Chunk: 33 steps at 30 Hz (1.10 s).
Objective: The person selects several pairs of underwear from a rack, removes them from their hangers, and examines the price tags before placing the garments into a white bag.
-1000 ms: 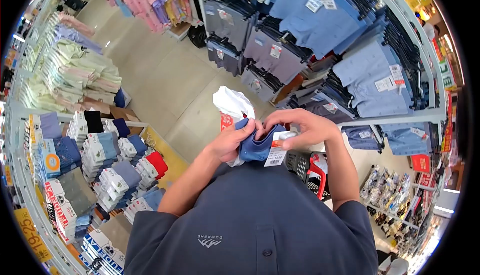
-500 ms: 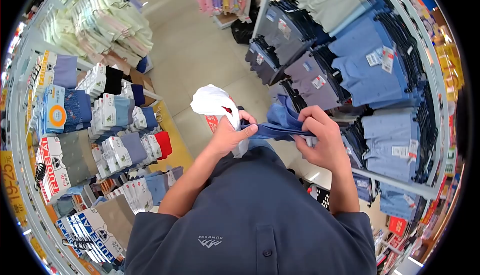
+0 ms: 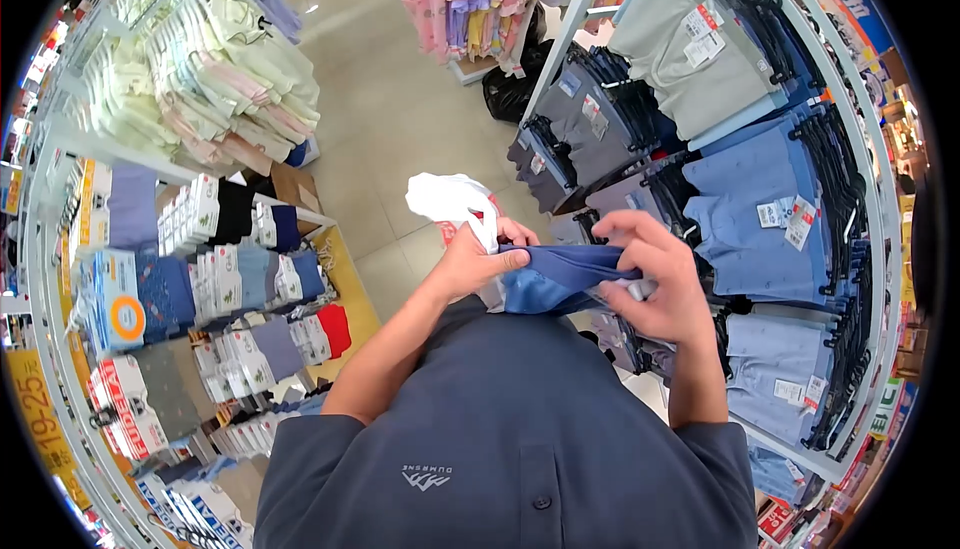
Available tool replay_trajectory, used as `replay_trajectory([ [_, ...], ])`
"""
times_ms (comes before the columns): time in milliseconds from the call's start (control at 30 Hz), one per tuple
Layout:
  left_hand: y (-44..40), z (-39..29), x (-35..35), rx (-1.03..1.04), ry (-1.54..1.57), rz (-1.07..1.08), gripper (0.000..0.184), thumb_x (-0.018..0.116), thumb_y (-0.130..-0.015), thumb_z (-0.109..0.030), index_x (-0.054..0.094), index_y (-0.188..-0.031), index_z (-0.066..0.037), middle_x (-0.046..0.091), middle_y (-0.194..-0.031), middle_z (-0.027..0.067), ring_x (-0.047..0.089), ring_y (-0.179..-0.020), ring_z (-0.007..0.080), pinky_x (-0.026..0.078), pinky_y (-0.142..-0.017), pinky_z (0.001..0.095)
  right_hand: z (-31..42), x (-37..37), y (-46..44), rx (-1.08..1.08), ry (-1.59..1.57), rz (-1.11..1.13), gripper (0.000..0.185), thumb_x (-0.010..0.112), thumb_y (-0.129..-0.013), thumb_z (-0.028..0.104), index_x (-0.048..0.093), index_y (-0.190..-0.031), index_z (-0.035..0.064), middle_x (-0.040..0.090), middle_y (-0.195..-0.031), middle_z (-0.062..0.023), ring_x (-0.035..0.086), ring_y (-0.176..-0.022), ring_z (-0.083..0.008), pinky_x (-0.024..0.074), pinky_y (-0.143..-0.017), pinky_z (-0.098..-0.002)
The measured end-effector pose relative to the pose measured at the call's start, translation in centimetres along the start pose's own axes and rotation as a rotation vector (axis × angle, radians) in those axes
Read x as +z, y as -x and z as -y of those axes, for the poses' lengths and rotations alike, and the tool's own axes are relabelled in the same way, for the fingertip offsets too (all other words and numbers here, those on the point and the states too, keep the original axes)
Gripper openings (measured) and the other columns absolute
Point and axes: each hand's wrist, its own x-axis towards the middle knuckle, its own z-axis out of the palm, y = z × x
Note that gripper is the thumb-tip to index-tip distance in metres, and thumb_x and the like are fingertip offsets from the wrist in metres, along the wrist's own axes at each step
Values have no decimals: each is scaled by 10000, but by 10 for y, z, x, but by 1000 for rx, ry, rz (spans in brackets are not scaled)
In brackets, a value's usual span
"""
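Between my hands a blue cloth garment (image 3: 560, 274) is stretched in front of my chest. My left hand (image 3: 480, 261) pinches its left end, thumb on top. A white plastic bag (image 3: 450, 197) with red print hangs at that same hand, partly behind the fingers. On the garment's right end, my right hand (image 3: 655, 274) has its thumb and fingers bent around the cloth, with something pale, perhaps a tag, by the thumb.
Racks of blue shorts (image 3: 760, 199) and grey shorts (image 3: 580, 129) stand on the right. On the left are pale green clothes (image 3: 200, 79) and packaged underwear (image 3: 235, 279). A black bag (image 3: 510, 94) lies on the tiled floor (image 3: 375, 139) ahead.
The view has turned and shifted over the racks. The garment went from bunched up to stretched sideways, and my right hand has moved outward with its end. The price tag seen earlier no longer shows clearly.
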Motion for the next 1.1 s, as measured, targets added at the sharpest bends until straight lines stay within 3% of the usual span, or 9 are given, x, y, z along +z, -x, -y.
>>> replay_trajectory([
  [200,-56,-22,-22,0,-154,145,206,762,-764,-141,584,-819,-51,625,-923,58,544,-847,137,440,-785,298,-41,-32,-23,227,180,-20,240,665,-614,-24,448,-715,-6,607,-1069,-170,601,-877,-326,462,-747,-330],
  [267,-71,-30,-29,-137,-435,245,208,762,-763,-142,585,-825,-53,594,-872,18,523,-841,117,421,-772,279,-46,-36,-30,238,155,-65,248,679,-611,-2,450,-706,-8,637,-989,-146,603,-805,-314,458,-690,-325],
  [467,-109,-33,-46,-103,-400,136,193,769,-758,-140,593,-766,-62,557,-736,-37,477,-666,54,382,-588,217,-63,-52,-47,333,227,-32,209,684,-669,46,491,-681,-33,591,-660,-110,535,-557,-270,429,-541,-321],
  [567,-127,-53,-56,-135,-293,196,240,786,-741,-187,598,-798,-49,575,-800,-16,519,-711,86,425,-651,242,-74,-53,-55,432,21,-76,269,683,-730,67,464,-606,-29,601,-662,-110,499,-550,-132,388,-515,-279],
  [733,-155,-80,-83,-24,-206,287,220,767,-750,-108,590,-866,-47,611,-873,26,557,-802,96,438,-739,239,-77,-42,-74,565,-271,-205,294,673,-744,40,427,-590,-3,622,-714,-86,486,-616,-74,376,-528,-243],
  [867,-178,-115,-101,-104,160,380,542,794,-736,-213,474,-1121,-5,624,-908,64,595,-855,125,455,-792,260,-56,-36,-98,605,-605,-330,321,685,-722,33,399,-575,40,615,-743,-99,490,-619,-65,378,-535,-225],
  [933,-188,-138,-107,-127,270,638,714,802,-720,-162,392,-1282,-1,630,-985,62,583,-908,121,460,-819,276,-47,-31,-114,555,-769,-432,306,685,-673,34,395,-578,54,600,-747,-135,474,-570,-82,365,-493,-226],
  [1067,-196,-108,-142,-363,-136,679,713,796,-717,-155,426,-1304,8,624,-1062,59,569,-966,118,428,-870,265,-51,-17,-140,566,-949,-559,301,670,-699,48,389,-593,78,531,-667,-51,442,-536,-64,334,-468,-212],
  [1100,-194,-111,-142,-350,-19,664,633,769,-753,-160,459,-1280,7,599,-1112,60,557,-1004,134,436,-878,284,-58,-13,-138,571,-1015,-572,297,668,-700,42,395,-594,89,509,-637,-23,431,-518,-47,315,-451,-196],
])
